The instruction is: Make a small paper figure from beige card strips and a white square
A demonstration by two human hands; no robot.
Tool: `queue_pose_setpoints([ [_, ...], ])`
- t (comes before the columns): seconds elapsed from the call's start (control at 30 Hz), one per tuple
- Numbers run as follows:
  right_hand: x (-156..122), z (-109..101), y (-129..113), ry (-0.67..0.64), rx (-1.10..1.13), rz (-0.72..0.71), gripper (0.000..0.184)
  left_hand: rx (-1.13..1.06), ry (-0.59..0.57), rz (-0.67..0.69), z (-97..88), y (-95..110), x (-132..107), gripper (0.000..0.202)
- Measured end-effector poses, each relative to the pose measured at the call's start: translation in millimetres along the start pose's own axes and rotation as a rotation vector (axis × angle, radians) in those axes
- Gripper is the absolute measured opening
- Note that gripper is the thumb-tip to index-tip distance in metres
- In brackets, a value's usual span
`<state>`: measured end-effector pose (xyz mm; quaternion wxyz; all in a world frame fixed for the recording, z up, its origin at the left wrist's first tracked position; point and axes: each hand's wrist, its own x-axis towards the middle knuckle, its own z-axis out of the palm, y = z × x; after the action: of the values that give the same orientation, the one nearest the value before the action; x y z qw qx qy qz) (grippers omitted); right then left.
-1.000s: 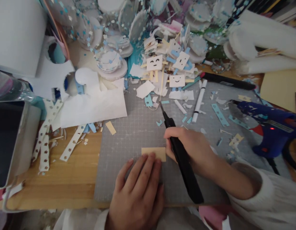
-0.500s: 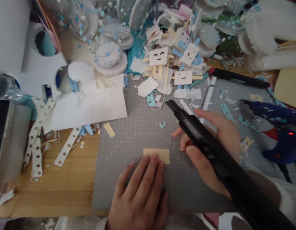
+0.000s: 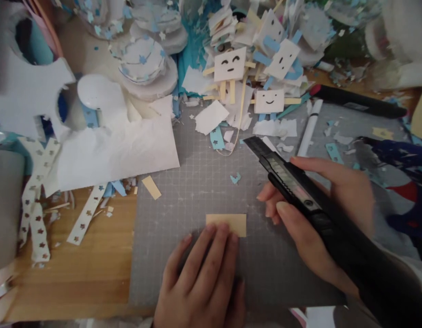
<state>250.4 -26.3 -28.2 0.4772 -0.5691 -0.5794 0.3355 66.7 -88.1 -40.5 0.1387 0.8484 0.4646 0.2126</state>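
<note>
My left hand [image 3: 202, 278] lies flat on the grey cutting mat [image 3: 197, 182], fingers stretched out, its fingertips pressing the near edge of a small tan paper rectangle [image 3: 226, 223]. My right hand [image 3: 320, 214] is closed around a black utility knife [image 3: 300, 193], lifted above the mat to the right of the rectangle. The knife's tip points up and to the left, away from the paper. The knife's rear end runs out of view at the lower right.
Small paper figures with drawn faces [image 3: 230, 65] lie in a pile at the mat's far edge. A white marker [image 3: 309, 130], a black pen [image 3: 357, 107] and a blue glue gun [image 3: 402, 182] lie to the right. White sheets [image 3: 118, 146] and star-punched strips [image 3: 36, 200] cover the wooden table at left.
My right hand has raised the knife off the mat and swung it up and to the right, away from the tan rectangle. My left hand has stayed on the paper.
</note>
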Motion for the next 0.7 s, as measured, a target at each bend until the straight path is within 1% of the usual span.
queue_pose_setpoints([
  [0.13, -1.4, -1.2, 0.3, -0.032, -0.004, 0.006, 0.046, -0.005, 0.004, -0.007, -0.4, -0.2, 0.1, 0.037],
  [0.27, -1.8, -0.9, 1.3, -0.034, -0.008, 0.008, 0.045, -0.014, 0.005, -0.008, 1.0, -1.9, 1.4, 0.037],
  [0.4, -3.0, 0.5, 2.5, -0.039, 0.009, 0.02, 0.047, -0.02, 0.053, 0.01, 2.4, -2.4, 2.5, 0.036],
  [0.5, -3.4, 2.0, 5.2, -0.045, 0.016, 0.02, 0.05, -0.025, 0.032, 0.012, 1.9, -1.2, 2.8, 0.037],
  [0.6, -0.8, 2.7, 6.3, -0.031, 0.017, -0.018, 0.05, -0.029, 0.001, 0.005, 0.5, -0.1, 2.2, 0.041],
  [0.7, 1.3, -2.4, -1.1, 0.022, -0.003, -0.086, 0.047, -0.037, 0.0, 0.006, -0.2, 0.0, 0.3, 0.042],
])
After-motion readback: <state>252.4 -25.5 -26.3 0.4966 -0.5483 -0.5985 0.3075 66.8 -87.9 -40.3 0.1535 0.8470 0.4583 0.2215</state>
